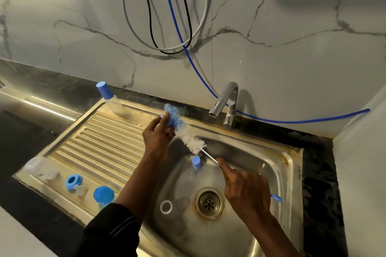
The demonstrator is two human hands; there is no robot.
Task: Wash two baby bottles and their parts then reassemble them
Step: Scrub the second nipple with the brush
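Note:
My left hand holds a small blue bottle part above the sink's left edge. The bottle brush, with blue and white bristles, is pushed into that part. My right hand grips the brush's wire handle, whose blue end sticks out behind it. In the sink basin a clear bottle lies on its side, with a blue-capped piece beyond it. On the drainboard lie a blue ring, a blue cap and clear parts.
A capped clear bottle with a blue top stands at the drainboard's back corner. The chrome tap is behind the basin, not running. A blue hose trails along the counter. The drain is open. A wall closes in on the right.

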